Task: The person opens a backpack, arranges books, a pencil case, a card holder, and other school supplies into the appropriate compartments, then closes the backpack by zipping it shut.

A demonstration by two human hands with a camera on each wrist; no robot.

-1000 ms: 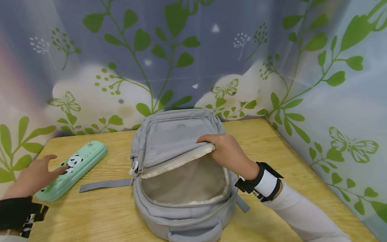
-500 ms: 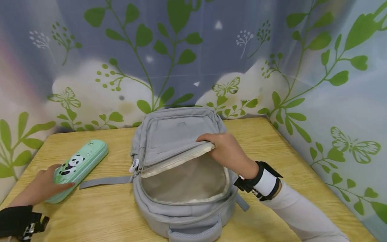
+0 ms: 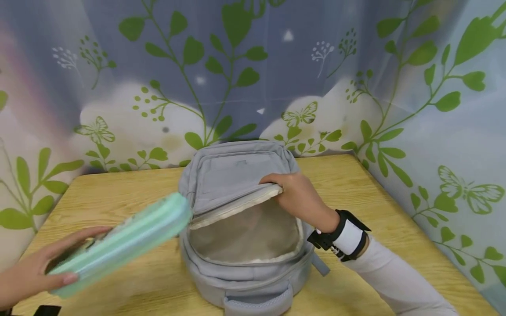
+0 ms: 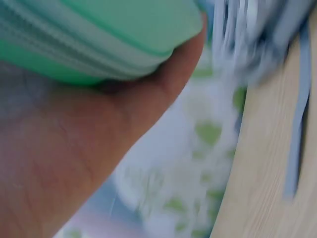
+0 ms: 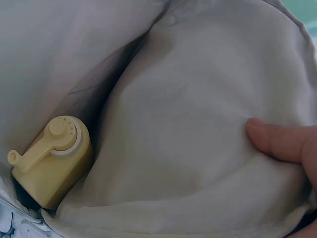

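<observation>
My left hand (image 3: pixel 33 274) grips a mint-green pencil case (image 3: pixel 130 245), thumb on the near side, and holds it above the table left of the backpack. The case is blurred, with its far end near the bag's left edge. In the left wrist view, the thumb presses along its zipped side (image 4: pixel 114 39). A grey backpack (image 3: pixel 247 285) lies with its main compartment unzipped. My right hand (image 3: pixel 298 197) pinches the edge of its flap (image 3: pixel 237 204) and lifts it, showing the beige lining. In the right wrist view, a yellow object with a knob and small arm (image 5: pixel 54 158) sits between folds of the lining.
The bag lies on a wooden table (image 3: pixel 340 184). Behind and to the right stands a leaf-patterned curtain (image 3: pixel 221 87), close to the table's edges. A grey strap (image 3: pixel 320 265) sticks out at the bag's right.
My left hand has closed round the pencil case, lifted it off the table and carried it right, toward the backpack. The right hand keeps hold of the flap in the same place.
</observation>
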